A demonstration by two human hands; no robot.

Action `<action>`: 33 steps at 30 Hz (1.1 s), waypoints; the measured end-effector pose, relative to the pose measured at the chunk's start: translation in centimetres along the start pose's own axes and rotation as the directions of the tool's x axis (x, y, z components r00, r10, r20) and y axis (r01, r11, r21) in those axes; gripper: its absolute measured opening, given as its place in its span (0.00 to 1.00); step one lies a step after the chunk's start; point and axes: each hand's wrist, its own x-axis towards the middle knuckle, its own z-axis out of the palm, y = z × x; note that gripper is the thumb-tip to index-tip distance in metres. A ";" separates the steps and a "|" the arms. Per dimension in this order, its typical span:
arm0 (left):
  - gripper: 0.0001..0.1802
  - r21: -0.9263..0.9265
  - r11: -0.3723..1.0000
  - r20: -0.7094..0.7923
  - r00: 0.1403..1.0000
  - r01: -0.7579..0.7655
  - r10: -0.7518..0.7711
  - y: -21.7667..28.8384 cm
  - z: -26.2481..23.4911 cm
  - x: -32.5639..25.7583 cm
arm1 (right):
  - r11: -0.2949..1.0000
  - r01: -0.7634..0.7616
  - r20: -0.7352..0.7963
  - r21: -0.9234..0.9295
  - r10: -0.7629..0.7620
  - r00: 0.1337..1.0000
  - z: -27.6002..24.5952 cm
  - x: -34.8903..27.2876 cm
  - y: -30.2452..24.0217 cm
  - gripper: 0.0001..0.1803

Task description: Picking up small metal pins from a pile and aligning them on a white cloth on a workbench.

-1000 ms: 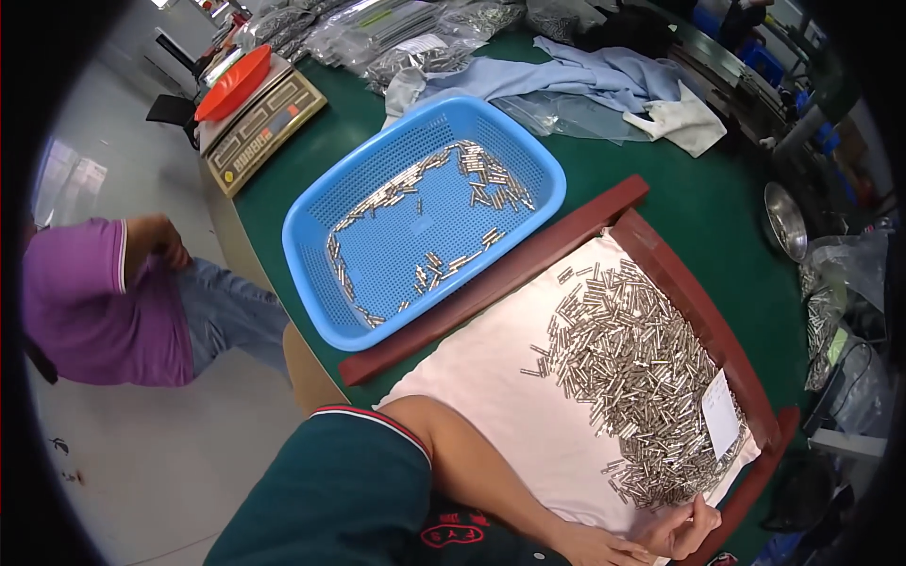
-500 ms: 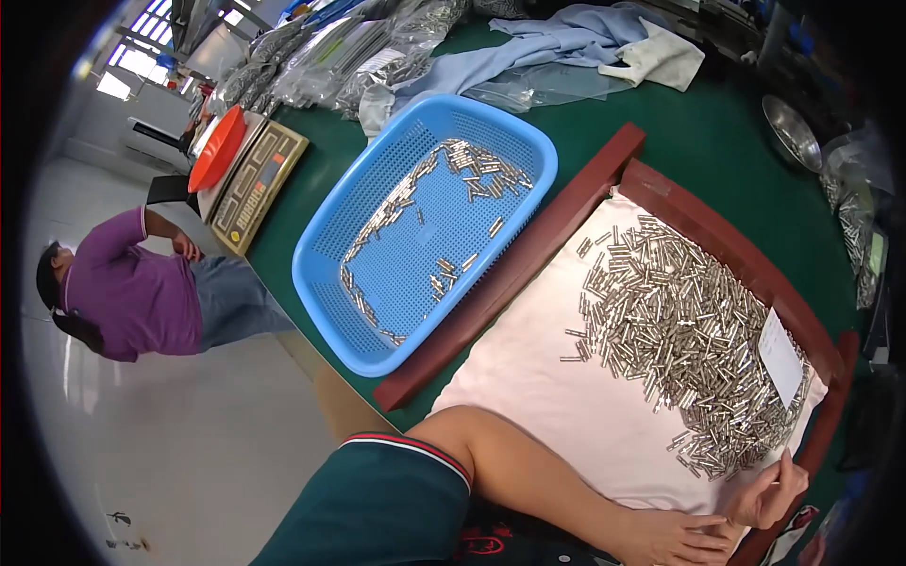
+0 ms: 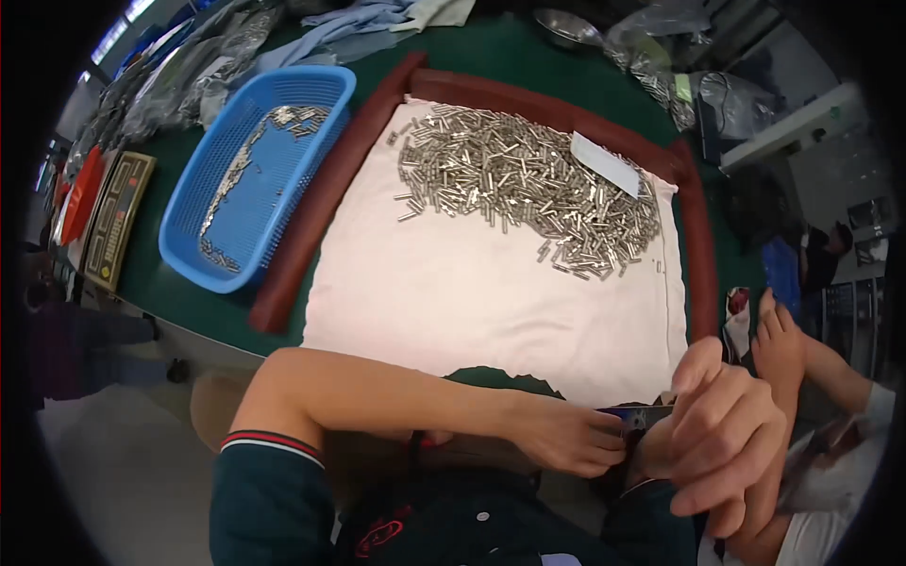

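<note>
My left hand (image 3: 566, 439) reaches across from the lower left, its fingers pinched on a small dark flat object (image 3: 645, 416) at the near edge of the white cloth (image 3: 491, 283). My right hand (image 3: 717, 443) meets it from the right, fingers curled, thumb up, on the same object. What the object is stays unclear. A heap of several small silver metal pins (image 3: 519, 184) lies on the far part of the cloth, well away from both hands. A white card (image 3: 606, 162) rests on the heap.
A dark red frame (image 3: 321, 198) borders the cloth on the green table. A blue mesh basket (image 3: 193, 236) with more pins stands to the left. Another person's hand (image 3: 780, 332) with a white sleeve sits just right of mine. Bags and cloths lie at the back.
The view has swung so the cloth and pins sit in the middle. My two hands, earlier at the lower right edge, are now closer together and larger in view.
</note>
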 end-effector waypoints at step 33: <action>0.22 0.439 0.522 -0.232 0.654 0.731 -0.720 -13.7 -12.9 -4.6 | 0.926 -0.223 0.250 -0.305 0.304 0.919 6.1 -13.5 -7.2 0.03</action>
